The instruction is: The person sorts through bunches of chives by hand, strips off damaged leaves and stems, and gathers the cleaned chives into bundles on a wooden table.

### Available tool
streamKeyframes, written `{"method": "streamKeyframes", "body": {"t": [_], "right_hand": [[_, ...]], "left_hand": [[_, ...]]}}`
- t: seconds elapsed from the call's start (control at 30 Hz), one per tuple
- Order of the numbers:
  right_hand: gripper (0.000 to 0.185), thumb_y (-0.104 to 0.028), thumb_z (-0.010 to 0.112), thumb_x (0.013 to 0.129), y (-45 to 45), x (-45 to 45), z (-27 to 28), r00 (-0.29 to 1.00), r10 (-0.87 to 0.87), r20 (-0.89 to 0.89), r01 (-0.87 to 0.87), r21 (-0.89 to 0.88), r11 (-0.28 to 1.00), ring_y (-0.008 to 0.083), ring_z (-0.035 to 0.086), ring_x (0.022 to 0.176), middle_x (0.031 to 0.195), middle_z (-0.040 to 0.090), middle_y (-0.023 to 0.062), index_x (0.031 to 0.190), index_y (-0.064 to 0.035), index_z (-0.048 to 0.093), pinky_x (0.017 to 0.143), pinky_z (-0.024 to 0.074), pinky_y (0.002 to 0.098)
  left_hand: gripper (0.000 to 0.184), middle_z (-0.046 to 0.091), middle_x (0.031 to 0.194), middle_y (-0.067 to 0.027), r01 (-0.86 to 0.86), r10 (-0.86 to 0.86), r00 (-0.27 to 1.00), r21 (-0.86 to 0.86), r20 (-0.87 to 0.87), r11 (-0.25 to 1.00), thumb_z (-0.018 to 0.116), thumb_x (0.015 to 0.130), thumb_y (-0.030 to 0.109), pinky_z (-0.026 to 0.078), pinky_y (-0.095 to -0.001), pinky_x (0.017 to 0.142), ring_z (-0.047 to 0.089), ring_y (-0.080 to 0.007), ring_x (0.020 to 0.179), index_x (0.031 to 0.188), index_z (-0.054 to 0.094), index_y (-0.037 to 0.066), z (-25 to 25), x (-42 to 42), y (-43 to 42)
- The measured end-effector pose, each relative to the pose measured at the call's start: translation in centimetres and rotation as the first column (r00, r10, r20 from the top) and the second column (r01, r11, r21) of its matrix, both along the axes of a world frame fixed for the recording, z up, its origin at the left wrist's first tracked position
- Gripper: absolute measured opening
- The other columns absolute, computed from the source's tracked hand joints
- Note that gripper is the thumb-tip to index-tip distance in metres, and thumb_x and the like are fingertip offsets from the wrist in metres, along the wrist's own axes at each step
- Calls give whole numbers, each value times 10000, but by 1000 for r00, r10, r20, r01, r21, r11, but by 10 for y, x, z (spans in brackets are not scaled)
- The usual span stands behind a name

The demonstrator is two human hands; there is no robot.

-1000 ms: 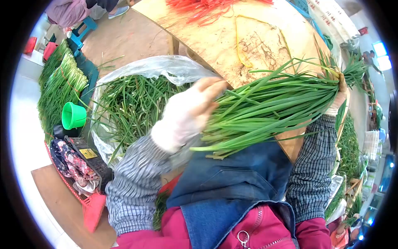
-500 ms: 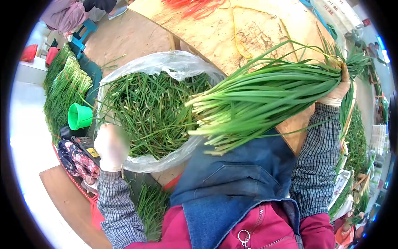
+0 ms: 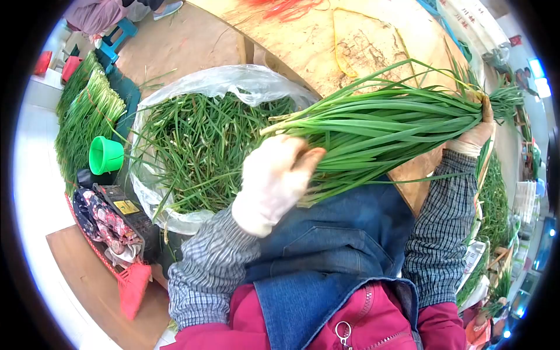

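Note:
My right hand [image 3: 477,131], in a pale glove with bare fingertips, grips a large bunch of garlic chives [image 3: 385,125] near its leafy end on the right. The pale stem ends point left, over my apron. My left hand [image 3: 277,175], gloved the same way, is at those stem ends with its fingers curled in and closed on them; it covers some of the stalks. Just behind it stands a clear plastic bag [image 3: 230,81], its rim spread wide, full of loose green leaves and trimmings [image 3: 198,146].
A wooden board [image 3: 291,41] with red strings [image 3: 280,9] and yellow cord lies ahead. Left are stacked chives [image 3: 87,116], a green cup [image 3: 106,155], a dark box [image 3: 122,204] with floral cloth and a blue stool [image 3: 119,38]. A person sits at the upper left. More greens lie right.
My left hand has moved right, from the bag's left edge to the stem ends of the bunch. My right hand still holds the chives in about the same place.

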State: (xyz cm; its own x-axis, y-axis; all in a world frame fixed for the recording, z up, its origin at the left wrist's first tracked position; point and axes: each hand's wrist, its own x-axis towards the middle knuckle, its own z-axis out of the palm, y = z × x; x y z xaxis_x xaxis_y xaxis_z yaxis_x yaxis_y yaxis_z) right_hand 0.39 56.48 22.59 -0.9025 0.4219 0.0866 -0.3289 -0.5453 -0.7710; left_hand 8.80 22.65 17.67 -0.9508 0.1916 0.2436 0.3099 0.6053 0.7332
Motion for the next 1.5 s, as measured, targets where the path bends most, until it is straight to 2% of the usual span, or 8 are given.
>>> {"method": "streamKeyframes", "body": {"t": [0.2,0.43,0.6,0.67,0.7,0.87,1.27,1.5], "right_hand": [[164,-148,516,804,-22,9,25,998,64,-2,-64,36,997,233,566,675,756,601,110,816,7,567,683,479,341],[151,-128,547,785,-12,-14,18,982,-98,158,79,121,990,243,599,669,785,631,131,823,11,593,668,500,335],[96,-95,585,750,0,-29,5,941,-260,219,222,181,958,250,580,600,720,614,122,759,0,588,606,493,336],[88,-89,585,747,8,-34,0,951,-190,245,164,123,979,256,563,547,676,600,123,724,-4,576,565,485,348],[91,-89,581,749,7,-35,0,950,-192,246,166,124,978,257,562,547,672,598,123,721,-2,575,563,484,349],[122,-101,561,764,-1,-37,5,951,-162,264,125,150,981,263,560,555,656,589,127,709,8,568,569,482,352],[123,-84,550,798,6,-50,-6,924,-200,326,187,70,980,275,578,659,808,593,133,859,21,527,657,486,372],[120,-93,549,795,14,-55,-16,916,-153,371,140,62,988,281,580,659,780,598,138,826,24,548,653,485,370]], "left_hand": [[156,551,740,-124,-59,9,992,410,123,910,643,739,152,432,-324,636,549,-261,702,768,609,3,-24,-9,27],[176,597,779,-105,-189,-385,892,969,238,163,582,808,153,491,-349,760,599,-232,783,826,578,-22,-13,-7,-30],[190,539,765,-61,-304,-80,914,804,397,512,559,844,193,474,-298,541,460,-114,502,791,538,11,-21,13,-138],[127,585,848,-98,-414,439,857,-144,271,899,590,789,115,470,-310,653,557,-190,702,838,589,-2,-37,30,-177],[145,595,873,-111,-385,434,893,-708,-122,592,613,750,68,466,-309,707,572,-219,779,875,605,-5,-45,38,-183],[270,608,822,-104,83,-72,956,27,-284,996,619,675,-52,487,-327,677,596,-252,783,916,618,69,-4,42,-60],[285,575,815,-41,100,-146,757,-109,-636,989,648,591,35,461,-341,613,550,-230,709,871,629,85,-29,-8,17],[150,582,746,-83,322,-302,946,284,-113,903,653,654,-10,440,-319,647,545,-232,737,795,625,35,-6,23,-38]]}}
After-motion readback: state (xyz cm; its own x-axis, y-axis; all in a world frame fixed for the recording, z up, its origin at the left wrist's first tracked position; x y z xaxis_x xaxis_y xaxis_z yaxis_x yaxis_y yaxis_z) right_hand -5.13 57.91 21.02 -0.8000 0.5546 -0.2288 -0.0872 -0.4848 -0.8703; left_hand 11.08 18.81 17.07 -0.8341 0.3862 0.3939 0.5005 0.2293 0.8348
